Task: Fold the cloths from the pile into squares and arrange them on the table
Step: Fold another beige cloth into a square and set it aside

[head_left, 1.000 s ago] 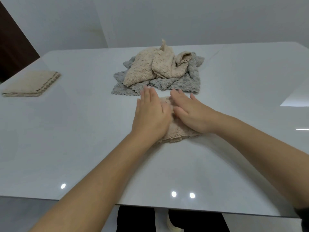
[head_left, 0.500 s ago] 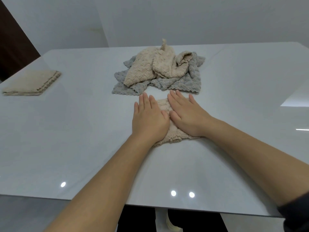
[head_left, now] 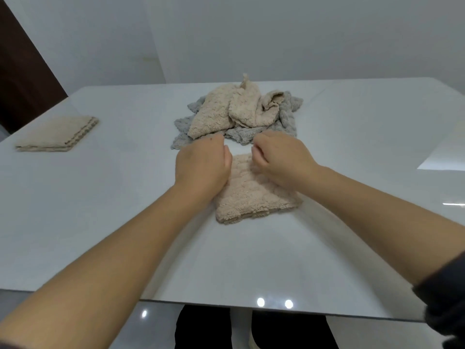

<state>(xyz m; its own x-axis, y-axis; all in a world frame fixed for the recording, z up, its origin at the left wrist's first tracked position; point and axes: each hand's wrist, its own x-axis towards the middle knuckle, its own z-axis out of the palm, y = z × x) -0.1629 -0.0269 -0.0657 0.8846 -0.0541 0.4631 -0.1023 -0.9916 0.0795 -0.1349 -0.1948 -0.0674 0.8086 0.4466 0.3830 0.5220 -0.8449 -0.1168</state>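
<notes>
Far to the left on the surface (head_left: 100,222) lies my finished beige square (head_left: 56,133), set well apart so it stays out of the way of the folding. My left hand (head_left: 201,165) rests on the left side of the beige cloth (head_left: 251,195) in front of me, fingers curled under at its far edge; I judge they pinch that edge, though the grip itself is hidden. My right hand (head_left: 281,159) mirrors it on the right, fingers curled at the same far edge, apparently ready to draw it toward me for another fold. Just beyond both hands sits the pile (head_left: 239,114), beige cloths heaped on grey ones, close enough to reach for the next one.
</notes>
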